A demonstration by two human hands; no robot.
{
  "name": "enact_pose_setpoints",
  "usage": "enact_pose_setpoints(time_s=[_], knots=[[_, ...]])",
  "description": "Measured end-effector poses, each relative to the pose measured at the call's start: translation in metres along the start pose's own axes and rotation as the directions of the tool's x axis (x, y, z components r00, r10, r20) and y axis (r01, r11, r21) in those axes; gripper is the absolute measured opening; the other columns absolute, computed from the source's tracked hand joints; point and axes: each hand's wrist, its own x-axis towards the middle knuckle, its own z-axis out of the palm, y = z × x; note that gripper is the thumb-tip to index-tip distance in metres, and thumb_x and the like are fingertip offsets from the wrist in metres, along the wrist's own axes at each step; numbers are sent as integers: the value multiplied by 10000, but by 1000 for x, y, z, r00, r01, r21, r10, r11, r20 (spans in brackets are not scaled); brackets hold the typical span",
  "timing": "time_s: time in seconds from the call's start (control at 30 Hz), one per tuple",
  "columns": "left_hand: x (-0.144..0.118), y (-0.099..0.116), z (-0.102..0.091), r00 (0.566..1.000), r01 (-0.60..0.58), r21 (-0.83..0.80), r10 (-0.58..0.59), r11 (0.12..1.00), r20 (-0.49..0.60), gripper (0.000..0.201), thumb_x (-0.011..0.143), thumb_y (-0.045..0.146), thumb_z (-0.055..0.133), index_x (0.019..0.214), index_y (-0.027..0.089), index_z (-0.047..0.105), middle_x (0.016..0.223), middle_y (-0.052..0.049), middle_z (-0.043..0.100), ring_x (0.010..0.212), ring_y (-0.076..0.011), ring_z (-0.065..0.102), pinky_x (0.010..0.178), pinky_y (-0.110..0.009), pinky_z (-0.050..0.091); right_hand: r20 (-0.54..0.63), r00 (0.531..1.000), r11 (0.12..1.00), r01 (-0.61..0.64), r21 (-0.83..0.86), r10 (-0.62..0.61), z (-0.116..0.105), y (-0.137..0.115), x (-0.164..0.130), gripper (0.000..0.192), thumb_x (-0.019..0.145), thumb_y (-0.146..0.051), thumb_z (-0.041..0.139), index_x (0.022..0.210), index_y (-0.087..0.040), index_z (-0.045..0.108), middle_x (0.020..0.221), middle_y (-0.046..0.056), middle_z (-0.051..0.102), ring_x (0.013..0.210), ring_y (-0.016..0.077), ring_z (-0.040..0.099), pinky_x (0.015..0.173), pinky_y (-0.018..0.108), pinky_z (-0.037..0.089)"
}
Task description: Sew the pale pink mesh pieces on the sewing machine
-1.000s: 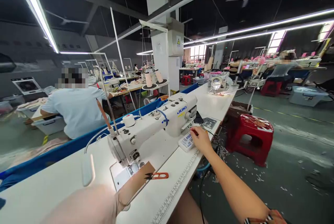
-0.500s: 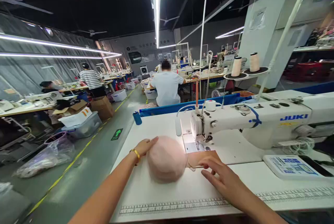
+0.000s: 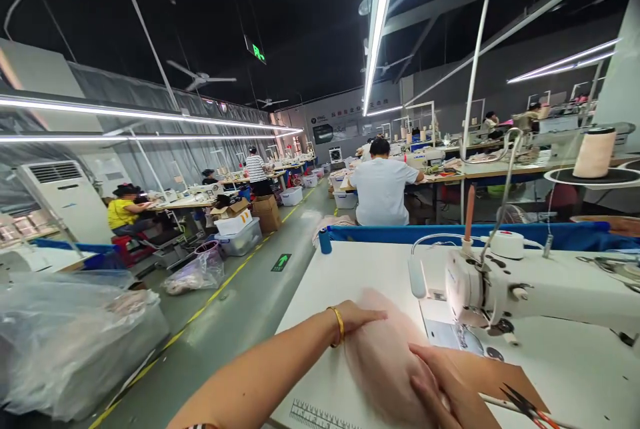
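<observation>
A rounded pale pink fabric piece (image 3: 383, 362), blurred by motion, is tilted over the white sewing table between my hands. My left hand (image 3: 357, 319), with a gold bracelet at the wrist, grips its upper left edge; the index finger lies along the top. At the right edge of the piece, my right hand (image 3: 435, 376) closes with thumb and fingers on the fabric. Beside the right hand lies a flat tan piece (image 3: 517, 379), with scissors (image 3: 530, 406) with orange handles on it. The needle area of a white sewing machine (image 3: 465, 296) is just beyond.
A blue thread spool (image 3: 325, 241) stands at the table's far left corner. A ruler strip (image 3: 320, 416) runs along the front edge. Co-workers sit at machines ahead and to the left. Plastic-wrapped goods (image 3: 75, 342) sit left of the yellow-lined aisle.
The view has swung left. My right hand has moved from the tan piece to the pink fabric piece and taken hold of it. The pink piece is now tilted and nearer the front edge.
</observation>
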Motion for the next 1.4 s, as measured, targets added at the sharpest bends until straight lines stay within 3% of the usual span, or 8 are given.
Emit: enact_pose_setpoints(time_s=[0.23,0.53,0.7,0.8,0.9,1.03,1.3,1.4], knots=[[-23,-10,10,958,67,-368,43,927,284,601,463,481,974,881,96,779,1013,-196,790,986,-308,749,834,-377,617,-13,999,999,44,-6,-44,2,4,-3,499,983,-587,534,1286,-222,687,1291,140,726,1172,315,709,975,418,617],[-55,-23,16,960,-149,-540,253,828,123,494,626,381,948,1015,118,795,1056,-120,813,1093,-313,719,899,-327,572,-125,990,995,-58,75,67,-22,-47,-15,444,1035,-515,498,1391,-269,599,1409,124,619,1330,313,564,1116,504,496],[-87,-17,23,926,-251,-601,369,759,80,606,609,368,983,1115,116,764,1117,-165,797,1046,-349,743,927,-418,591,-57,985,944,-137,300,161,-14,-77,-9,564,1028,-545,528,1532,-295,479,1610,102,429,1519,317,338,1270,547,261],[-102,-21,28,912,-255,-646,401,719,86,589,619,348,983,1106,98,764,1117,-186,792,1068,-365,740,958,-440,584,79,965,763,-247,597,250,-12,-76,1,783,939,-632,655,1590,-290,385,1650,106,380,1531,321,328,1271,523,259],[-112,-24,27,899,-212,-678,412,703,146,574,631,344,977,1103,89,773,1129,-197,787,1125,-372,719,1025,-445,552,244,955,379,-290,879,166,-13,-69,8,1011,787,-697,794,1598,-278,361,1604,131,459,1480,330,426,1229,488,336],[-118,-25,24,859,-134,-687,429,715,279,598,638,366,968,1127,80,775,1151,-212,776,1170,-393,695,1070,-466,519,431,899,57,-436,898,82,-10,-65,7,963,690,-707,859,1447,-186,570,1391,187,660,1375,369,556,1174,514,398],[-109,-26,19,856,-87,-666,397,741,330,667,634,465,951,1147,89,751,1148,-204,767,1174,-417,682,1018,-466,555,407,872,4,-424,906,271,-11,-85,7,749,694,-440,919,1338,-160,657,1232,158,752,1199,357,692,1067,458,527],[-99,-32,11,926,-153,-646,336,748,170,838,632,538,932,1308,130,654,1317,-213,693,1274,-422,622,1075,-500,518,370,859,86,-423,902,353,-15,-87,11,731,677,-446,925,1300,-154,678,1194,154,766,1136,356,719,1016,454,567]])
